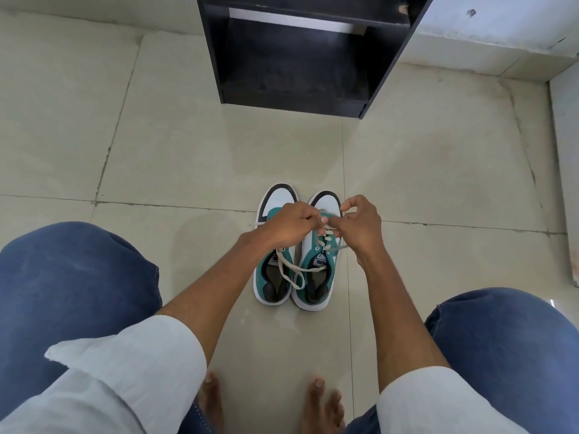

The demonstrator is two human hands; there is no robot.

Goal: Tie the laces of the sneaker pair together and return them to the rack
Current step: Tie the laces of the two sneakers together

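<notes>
Two teal and white sneakers stand side by side on the tiled floor, toes pointing away from me: the left sneaker [272, 277] and the right sneaker [316, 270]. Their cream laces [293, 267] run loose across both tongues. My left hand [289, 222] and my right hand [360, 225] hover over the front halves of the shoes, fingertips meeting, each pinching a strand of lace. A lace end sticks out to the left of my left hand. The black shoe rack [300, 57] stands beyond the sneakers, its lower shelf bare.
My knees in blue jeans frame the lower left and right. My bare feet [322, 405] rest on the floor near the bottom edge. A pale wall base runs along the far side, with a raised ledge at the right.
</notes>
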